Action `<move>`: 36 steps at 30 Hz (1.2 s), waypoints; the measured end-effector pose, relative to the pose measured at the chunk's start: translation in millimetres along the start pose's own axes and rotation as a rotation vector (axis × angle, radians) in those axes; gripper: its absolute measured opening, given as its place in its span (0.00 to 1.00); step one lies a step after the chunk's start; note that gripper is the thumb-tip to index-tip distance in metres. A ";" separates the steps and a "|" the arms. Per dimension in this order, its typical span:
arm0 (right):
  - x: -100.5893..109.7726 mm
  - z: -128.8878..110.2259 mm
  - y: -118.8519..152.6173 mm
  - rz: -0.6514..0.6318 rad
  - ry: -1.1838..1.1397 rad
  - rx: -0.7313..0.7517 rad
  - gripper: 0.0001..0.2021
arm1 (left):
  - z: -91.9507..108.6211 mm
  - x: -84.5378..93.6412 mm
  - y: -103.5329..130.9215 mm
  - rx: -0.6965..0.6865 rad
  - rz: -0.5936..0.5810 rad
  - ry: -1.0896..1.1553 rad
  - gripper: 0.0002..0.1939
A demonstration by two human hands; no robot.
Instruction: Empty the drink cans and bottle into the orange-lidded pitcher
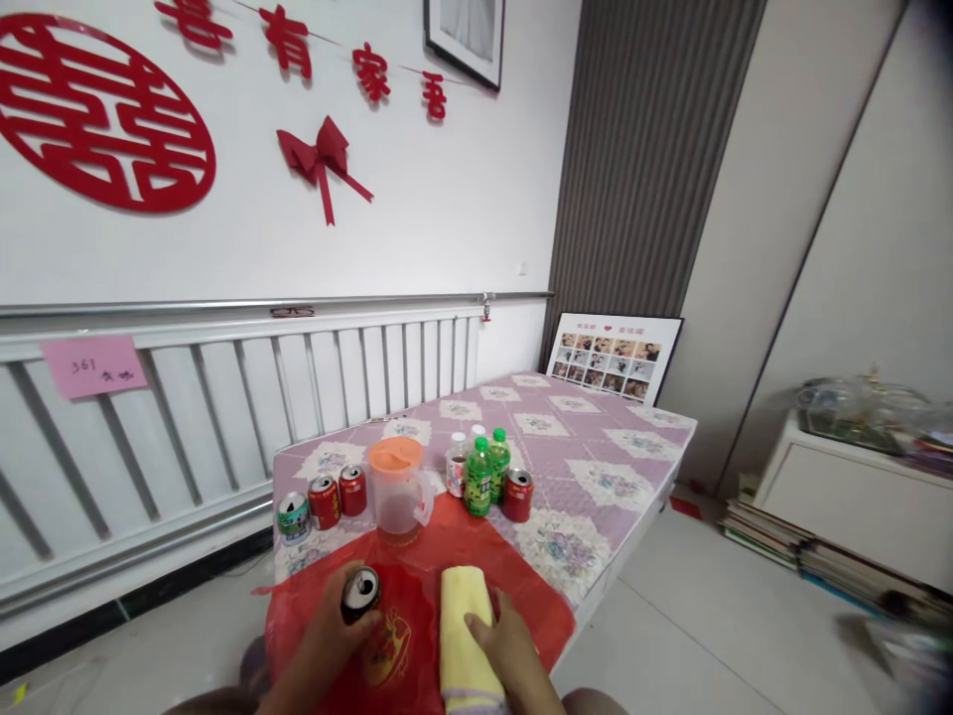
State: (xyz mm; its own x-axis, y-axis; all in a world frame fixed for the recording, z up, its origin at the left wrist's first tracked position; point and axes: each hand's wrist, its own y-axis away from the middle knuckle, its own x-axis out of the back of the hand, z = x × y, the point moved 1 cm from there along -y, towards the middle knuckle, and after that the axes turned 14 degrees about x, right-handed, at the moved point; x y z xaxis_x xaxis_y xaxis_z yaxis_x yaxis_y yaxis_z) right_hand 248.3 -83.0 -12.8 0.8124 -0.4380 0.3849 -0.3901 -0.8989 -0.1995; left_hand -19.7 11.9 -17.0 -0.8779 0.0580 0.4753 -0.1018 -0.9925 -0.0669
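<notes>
My left hand (339, 621) is wrapped around a dark opened can (362, 588), which is upright with its top facing me. Below that can is a glossy red tray (417, 596) with a gold design, lying on a red plastic sheet (536, 606). My right hand (510, 641) grips the right side of a folded yellow towel (463, 631), thumb on top; its other fingers are partly hidden. Beyond both hands stands a clear plastic pitcher (391, 497) with an orange lid (396, 454), a little liquid at its bottom.
Left of the pitcher stand two red cans (325, 504) and a green-and-silver can (294, 521). To its right are green-capped bottles (477, 487), white-capped bottles (457, 467) and another red can (518, 497). A flowered cloth (551, 467) covers the table; a radiator (223, 397) runs behind it.
</notes>
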 end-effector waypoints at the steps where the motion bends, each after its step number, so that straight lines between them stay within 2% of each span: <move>1: 2.1 -1.8 0.5 -0.003 -0.050 -0.012 0.28 | 0.1 0.3 0.1 0.004 0.002 0.005 0.28; 3: 5.9 -7.2 2.1 -0.034 -0.290 -0.073 0.26 | 0.5 0.7 0.1 0.005 0.004 0.016 0.28; 6: 8.1 -19.1 3.5 -0.153 -0.702 -0.189 0.25 | 2.2 0.4 -0.3 0.021 0.010 0.028 0.28; 10: 0.2 -37.4 -7.3 -0.164 -0.944 -0.238 0.24 | 5.3 -0.8 -0.9 0.060 0.008 0.050 0.29; 15: -24.1 -53.5 -31.7 -0.271 -0.939 -0.232 0.32 | 10.2 0.1 0.4 0.100 -0.008 0.046 0.30; 19: -37.7 -44.1 -35.6 -0.280 -0.892 -0.245 0.37 | 18.1 2.9 2.5 0.139 -0.024 0.029 0.32; 25: -40.5 -22.8 -26.9 -0.325 -0.809 -0.306 0.37 | 27.0 4.3 5.6 0.226 -0.047 0.050 0.34; 31: -43.1 -31.5 -30.3 -0.339 -0.848 -0.254 0.35 | 19.5 2.4 9.1 0.260 -0.045 0.125 0.39; 36: -51.8 -35.9 -29.8 -0.379 -0.926 -0.230 0.31 | 19.3 2.7 7.8 0.228 -0.121 0.179 0.36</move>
State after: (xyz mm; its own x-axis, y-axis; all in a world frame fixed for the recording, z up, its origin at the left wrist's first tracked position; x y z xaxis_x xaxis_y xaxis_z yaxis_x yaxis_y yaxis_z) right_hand 202.3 -33.9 5.5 0.8772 -0.0309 -0.4791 -0.0324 -0.9995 0.0052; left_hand -13.9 2.2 0.7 -0.9364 0.1751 0.3040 -0.1208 -0.9745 0.1892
